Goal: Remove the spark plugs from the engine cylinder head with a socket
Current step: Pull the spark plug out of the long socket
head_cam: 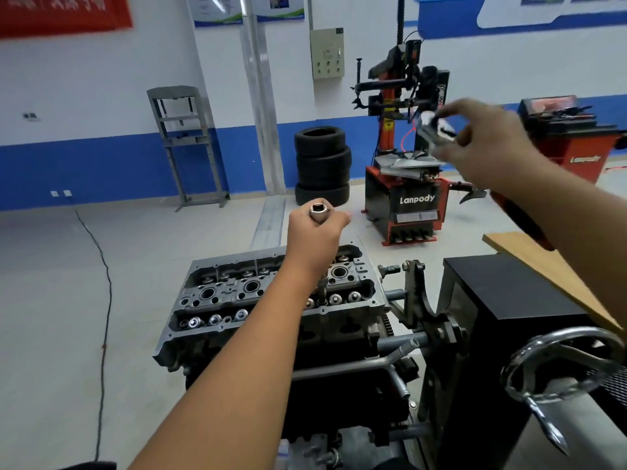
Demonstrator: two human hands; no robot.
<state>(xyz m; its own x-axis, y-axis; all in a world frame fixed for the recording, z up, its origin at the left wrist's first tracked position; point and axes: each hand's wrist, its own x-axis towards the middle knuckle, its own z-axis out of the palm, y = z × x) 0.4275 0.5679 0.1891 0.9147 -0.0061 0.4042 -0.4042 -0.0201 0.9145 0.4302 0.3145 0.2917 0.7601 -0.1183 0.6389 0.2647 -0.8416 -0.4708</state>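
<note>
Gripping the long socket [318, 212] in my left hand [314, 237], I have my fingers wrapped tight around its upper part, so that only its top end with the square drive hole shows above my fist. The socket's shaft comes out below my hand and runs down into the cylinder head [271, 293], entering one of the plug wells toward the head's right end. Whether a spark plug sits in the socket's lower end I cannot tell, as the well hides it.

My right hand [485, 140] is raised well above and to the right of the cylinder head, its fingers pinched around a small silver and black tool [436, 125]; the tool is blurred and I cannot make out what it is. It touches nothing but my fingers.

The cylinder head lies open on top, with three round plug wells visible along its middle to the left of and beside my wrist, and rows of shiny valve tops along the near edge. It is bolted onto the engine block, which is carried by the engine stand [437, 320] just right of the head. A metal handwheel [559, 361] stands out from the stand, nearer to me and further right of the head.

Beyond the cylinder head, on the floor, stands a stack of tyres [322, 164], and to the right of the tyres a red and black tyre changer [407, 198]. A black cable [101, 300] trails across the floor well left of the head.
</note>
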